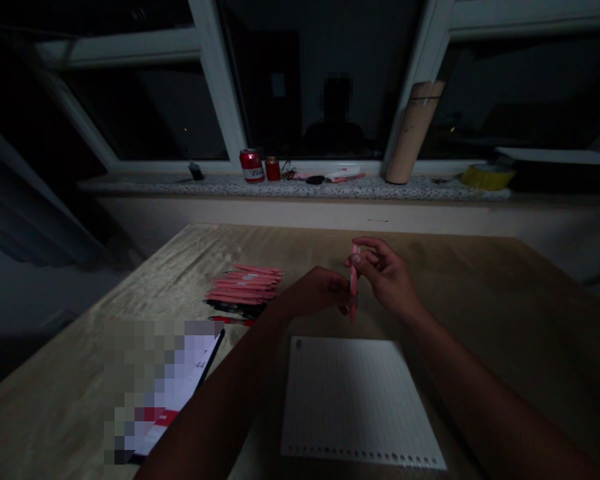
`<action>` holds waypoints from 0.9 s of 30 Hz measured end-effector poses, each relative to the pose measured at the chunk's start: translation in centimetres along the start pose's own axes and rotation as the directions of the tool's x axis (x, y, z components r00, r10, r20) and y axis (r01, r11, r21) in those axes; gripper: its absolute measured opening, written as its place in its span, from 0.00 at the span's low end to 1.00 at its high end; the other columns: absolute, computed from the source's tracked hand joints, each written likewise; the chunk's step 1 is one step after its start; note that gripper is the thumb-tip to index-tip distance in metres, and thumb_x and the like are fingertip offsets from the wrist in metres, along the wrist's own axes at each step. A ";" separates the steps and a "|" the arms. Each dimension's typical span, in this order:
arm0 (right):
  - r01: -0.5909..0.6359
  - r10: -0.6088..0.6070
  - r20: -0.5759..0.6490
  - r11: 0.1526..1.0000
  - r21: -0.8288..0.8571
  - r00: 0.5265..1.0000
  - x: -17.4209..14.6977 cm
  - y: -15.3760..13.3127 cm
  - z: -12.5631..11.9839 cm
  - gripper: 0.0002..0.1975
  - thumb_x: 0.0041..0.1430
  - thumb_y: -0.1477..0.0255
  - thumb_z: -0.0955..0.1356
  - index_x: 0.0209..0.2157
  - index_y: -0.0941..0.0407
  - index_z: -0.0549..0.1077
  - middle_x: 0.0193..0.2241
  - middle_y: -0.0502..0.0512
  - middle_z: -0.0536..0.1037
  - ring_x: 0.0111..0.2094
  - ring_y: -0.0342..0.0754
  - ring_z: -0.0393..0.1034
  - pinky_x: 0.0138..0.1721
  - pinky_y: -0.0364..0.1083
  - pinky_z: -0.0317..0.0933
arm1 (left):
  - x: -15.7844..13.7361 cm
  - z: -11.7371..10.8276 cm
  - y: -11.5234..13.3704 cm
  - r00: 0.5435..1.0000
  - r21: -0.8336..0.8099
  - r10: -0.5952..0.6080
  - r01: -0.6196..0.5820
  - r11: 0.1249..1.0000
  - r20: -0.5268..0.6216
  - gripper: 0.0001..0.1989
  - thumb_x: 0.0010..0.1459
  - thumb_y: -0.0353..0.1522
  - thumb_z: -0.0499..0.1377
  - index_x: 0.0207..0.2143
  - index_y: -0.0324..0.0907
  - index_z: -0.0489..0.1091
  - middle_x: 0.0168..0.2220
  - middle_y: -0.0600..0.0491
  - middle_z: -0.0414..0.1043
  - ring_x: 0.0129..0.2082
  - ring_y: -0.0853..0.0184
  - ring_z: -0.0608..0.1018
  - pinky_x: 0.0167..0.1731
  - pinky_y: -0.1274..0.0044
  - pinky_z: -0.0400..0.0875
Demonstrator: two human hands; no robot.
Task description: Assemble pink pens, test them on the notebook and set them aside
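Observation:
A pink pen stands almost upright between my two hands, above the far edge of a lined spiral notepad. My right hand pinches its upper part between thumb and fingers, one fingertip at the top end. Lower down, the fingers of my left hand close around the pen near its tip. Left of my left hand lies a pile of pink pens, with several black pens and a red pen along its near side.
A device with a lit, partly blurred screen lies left of my left forearm. On the windowsill stand a red can, a small red jar, a tall cylinder and a yellow tape roll.

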State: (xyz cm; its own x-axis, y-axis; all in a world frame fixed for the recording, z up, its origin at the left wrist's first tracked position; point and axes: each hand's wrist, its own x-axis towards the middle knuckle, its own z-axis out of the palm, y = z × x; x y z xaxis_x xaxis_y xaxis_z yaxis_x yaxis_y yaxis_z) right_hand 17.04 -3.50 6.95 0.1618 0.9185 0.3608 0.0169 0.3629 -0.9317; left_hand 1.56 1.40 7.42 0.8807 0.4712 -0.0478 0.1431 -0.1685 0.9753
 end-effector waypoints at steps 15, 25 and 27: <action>0.004 -0.004 0.005 1.000 0.002 1.000 0.1 0.2 -0.1 0.18 0.52 0.63 0.68 0.44 0.53 0.66 0.27 0.50 0.74 0.29 0.45 0.70 0.30 0.44 0.62 | 0.0 0.0 -0.1 1.000 -0.006 -0.005 0.005 1.000 0.010 0.08 0.50 0.33 0.60 0.25 0.34 0.72 0.25 0.52 0.75 0.25 0.74 0.75 0.30 0.81 0.70; -0.001 0.001 0.004 1.000 0.023 1.000 0.1 0.2 0.0 0.15 0.52 0.64 0.68 0.41 0.53 0.67 0.26 0.50 0.74 0.29 0.44 0.70 0.31 0.44 0.62 | -0.1 0.1 0.1 1.000 -0.009 0.000 0.000 1.000 -0.008 0.08 0.49 0.32 0.61 0.25 0.34 0.71 0.24 0.53 0.74 0.24 0.74 0.75 0.30 0.80 0.70; -0.013 0.013 -0.008 1.000 0.026 1.000 0.1 0.1 0.0 0.16 0.51 0.64 0.69 0.42 0.53 0.67 0.26 0.50 0.74 0.29 0.45 0.70 0.30 0.44 0.62 | -0.1 0.1 0.2 1.000 -0.005 0.002 -0.002 1.000 -0.003 0.08 0.49 0.32 0.60 0.25 0.34 0.71 0.24 0.52 0.74 0.24 0.74 0.75 0.30 0.80 0.70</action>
State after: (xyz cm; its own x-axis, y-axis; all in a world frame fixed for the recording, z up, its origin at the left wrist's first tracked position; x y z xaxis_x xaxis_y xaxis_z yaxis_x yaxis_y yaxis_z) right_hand 17.06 -3.41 6.89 0.1695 0.9220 0.3482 -0.0108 0.3550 -0.9348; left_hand 1.53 1.26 7.57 0.8795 0.4738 -0.0453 0.1391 -0.1648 0.9765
